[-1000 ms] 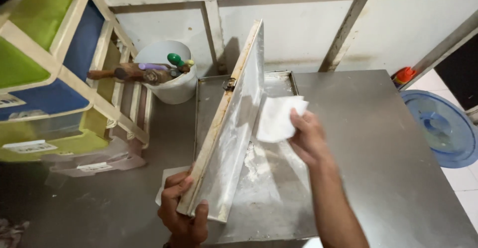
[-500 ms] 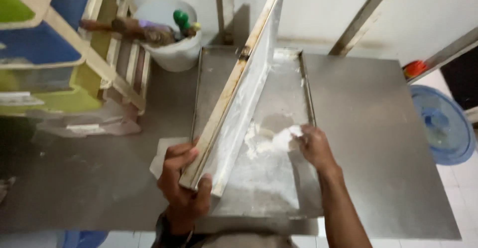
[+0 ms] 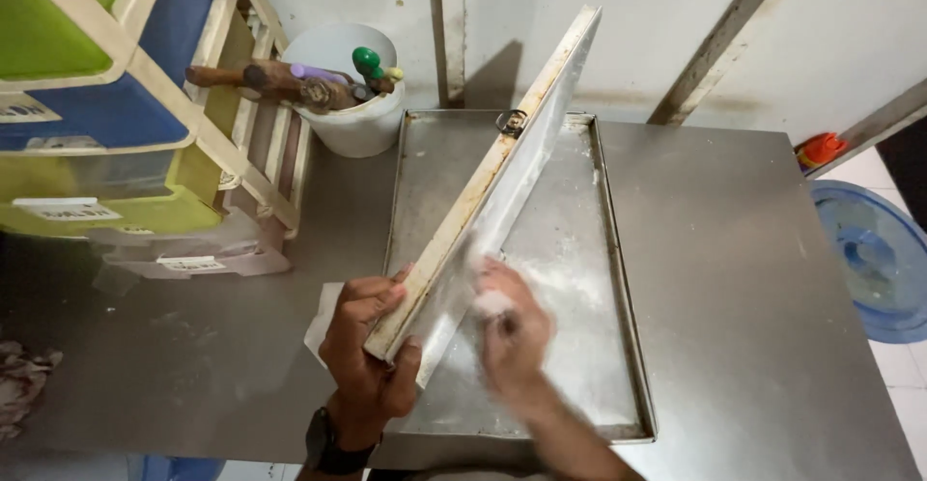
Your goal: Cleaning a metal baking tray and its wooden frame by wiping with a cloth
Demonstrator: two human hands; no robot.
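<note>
The left hand (image 3: 372,355) is clenched around the near corner of a metal baking tray (image 3: 492,186), thumb on the underside and fingers wrapped over the rim, holding it tilted up on edge. The tray's long axis runs from this grip, low and near the body, up and away toward the far wall, its top corner ending above the far rim of a second tray. The tray's inner face turns to the person's right.

The right hand (image 3: 512,331) presses a small white wad, apparently a paper towel or cloth (image 3: 492,302), against that inner face close to the near end, just beside the left hand. The hand is blurred, so I cannot tell how tightly its fingers close on the wad. It is the hand nearer the surface being rubbed; most of that face stretches away and up from it.

A second flat tray (image 3: 589,346) lies on the steel worktop (image 3: 753,278) beneath, dusted with white powder. A white sheet (image 3: 319,312) peeks out behind the left hand. To the left stand a white bucket of utensils (image 3: 352,119) and coloured plastic drawers (image 3: 87,104), hemming in that side. The worktop to the right is bare up to its edge, past which a blue lid (image 3: 874,254) lies on the floor.
</note>
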